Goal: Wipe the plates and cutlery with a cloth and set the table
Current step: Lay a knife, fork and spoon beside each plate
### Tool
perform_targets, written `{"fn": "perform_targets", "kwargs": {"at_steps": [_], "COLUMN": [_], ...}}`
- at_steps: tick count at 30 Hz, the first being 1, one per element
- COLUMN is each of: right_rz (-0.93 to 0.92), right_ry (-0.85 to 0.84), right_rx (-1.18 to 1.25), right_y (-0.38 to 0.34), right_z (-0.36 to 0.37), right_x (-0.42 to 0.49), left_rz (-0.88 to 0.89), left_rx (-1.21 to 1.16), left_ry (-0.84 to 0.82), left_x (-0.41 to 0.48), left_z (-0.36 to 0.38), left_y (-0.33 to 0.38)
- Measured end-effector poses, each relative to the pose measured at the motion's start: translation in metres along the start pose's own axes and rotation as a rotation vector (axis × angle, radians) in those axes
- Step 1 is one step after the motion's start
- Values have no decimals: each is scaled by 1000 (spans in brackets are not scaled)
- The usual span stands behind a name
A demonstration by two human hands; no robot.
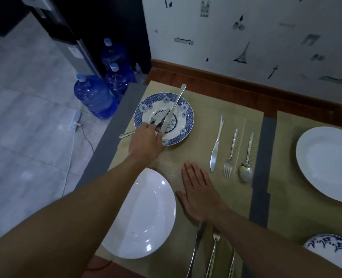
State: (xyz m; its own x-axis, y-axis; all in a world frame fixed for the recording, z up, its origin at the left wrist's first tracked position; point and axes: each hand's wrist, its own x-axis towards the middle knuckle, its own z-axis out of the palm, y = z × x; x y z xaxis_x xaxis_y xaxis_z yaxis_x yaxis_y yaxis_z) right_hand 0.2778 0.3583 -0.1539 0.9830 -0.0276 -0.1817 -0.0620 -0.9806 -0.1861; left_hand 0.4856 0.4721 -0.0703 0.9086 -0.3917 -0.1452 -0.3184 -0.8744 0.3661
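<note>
L hand: out over near rim of blue-patterned plate, fingers curled on the loose cutlery lying in it. Can't tell which pieces I've actually got.
R hand: flat on near placemat, palm down, fingers straight & together, holding nothing. Hands apart.
Loose cutlery: a knife & fork crossed inside the plate, knife handle pointing past far rim. One more handle pokes out L of my knuckles.
Laid set: table knife, table fork, spoon in a row R of patterned plate, side by side, not touching, handles away from me.
Plates: near white plate under my L forearm. 2nd white plate on R placemat. Blue-print plate bottom R, cut off by frame.
Near edge: 3 more cutlery pcs partly under R forearm.
Surface: beige woven mats, grey strip between them. Wood table edge runs along wall.
Room: dim. Wall white w/ small dark prints (tower, bike). Grey tile floor to L. 3 blue water jugs by table corner. White power strip w/ cord on floor.
</note>
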Motion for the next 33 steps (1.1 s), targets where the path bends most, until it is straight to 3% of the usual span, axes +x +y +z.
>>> {"fn": "perform_targets", "kwargs": {"at_steps": [9, 22, 33], "right_rz": [13, 15, 34], "right_ry": [10, 54, 23], "right_rx": [-40, -61, -74], "right_y": [1, 0, -1], "right_z": [3, 5, 5], "right_x": [2, 2, 2], "left_rz": [-142, -37, -72], "left_rx": [14, -106, -230], "left_ry": [-59, -44, -99], "left_x": [34, 51, 89], "left_z": [-1, -5, 5], "left_y": [-14, 9, 36]}}
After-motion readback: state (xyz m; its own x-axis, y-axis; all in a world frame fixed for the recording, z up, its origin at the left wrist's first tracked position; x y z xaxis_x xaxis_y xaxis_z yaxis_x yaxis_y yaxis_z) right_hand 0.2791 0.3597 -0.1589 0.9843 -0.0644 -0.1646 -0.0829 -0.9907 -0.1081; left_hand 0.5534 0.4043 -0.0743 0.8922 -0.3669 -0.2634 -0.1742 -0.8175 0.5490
